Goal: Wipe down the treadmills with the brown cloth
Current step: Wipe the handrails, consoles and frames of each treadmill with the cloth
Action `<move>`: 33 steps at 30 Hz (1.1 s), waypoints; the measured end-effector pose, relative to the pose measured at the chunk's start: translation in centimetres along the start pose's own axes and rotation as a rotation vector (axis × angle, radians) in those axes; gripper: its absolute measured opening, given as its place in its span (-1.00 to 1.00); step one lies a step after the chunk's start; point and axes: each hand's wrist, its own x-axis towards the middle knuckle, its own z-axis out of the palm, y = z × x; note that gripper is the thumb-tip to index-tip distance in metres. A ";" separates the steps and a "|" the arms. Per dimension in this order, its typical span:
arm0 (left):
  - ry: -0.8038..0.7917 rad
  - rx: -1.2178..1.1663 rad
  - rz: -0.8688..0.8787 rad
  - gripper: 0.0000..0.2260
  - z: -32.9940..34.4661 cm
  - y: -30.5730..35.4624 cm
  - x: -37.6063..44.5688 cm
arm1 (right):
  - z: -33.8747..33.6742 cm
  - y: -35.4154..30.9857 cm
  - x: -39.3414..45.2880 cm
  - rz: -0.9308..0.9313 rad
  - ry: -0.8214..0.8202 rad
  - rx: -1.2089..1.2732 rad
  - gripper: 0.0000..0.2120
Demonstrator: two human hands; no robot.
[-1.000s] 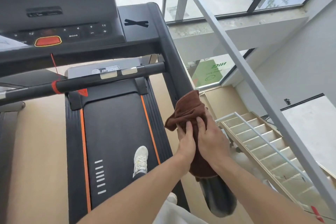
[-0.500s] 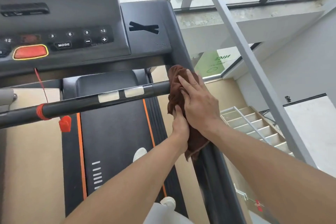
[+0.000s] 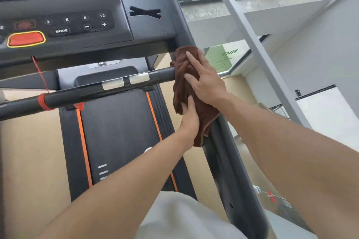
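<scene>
Low on the right handrail [image 3: 229,161] of the treadmill [image 3: 120,132], the left hand [image 3: 189,116] pinches the brown cloth's [image 3: 184,75] lower part. Higher up, the right hand [image 3: 206,81] presses flat on it, fingers spread, beside the crossbar [image 3: 87,93], under the console [image 3: 64,25].

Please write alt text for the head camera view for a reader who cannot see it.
Both hands press a brown cloth against a treadmill's right side rail, just below the console: the right hand flat on top, the left hand holding the cloth's lower part.
</scene>
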 end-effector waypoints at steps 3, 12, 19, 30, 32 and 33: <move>-0.056 0.142 0.065 -0.39 0.2 -2.5 -3.5 | -0.2 2.2 -5.4 0.127 -0.048 0.209 -0.23; -0.198 0.424 0.021 -0.28 0.9 -10.5 -14.2 | 0.5 7.6 -22.8 0.258 -0.107 0.559 -0.48; -0.305 0.542 -0.026 -0.22 0.5 -15.7 -18.9 | 1.3 9.1 -32.6 0.291 0.044 0.568 -0.56; -0.127 0.470 0.288 -0.02 -0.5 -17.5 -18.9 | 3.4 8.5 -36.8 0.377 0.206 0.123 -0.37; -0.225 0.413 0.223 -0.09 -0.7 -17.2 -18.3 | 4.3 7.3 -36.0 0.342 0.152 0.087 -0.34; -0.247 0.362 0.168 -0.14 -1.0 -16.9 -17.9 | 4.7 6.9 -35.5 0.348 0.145 0.005 -0.29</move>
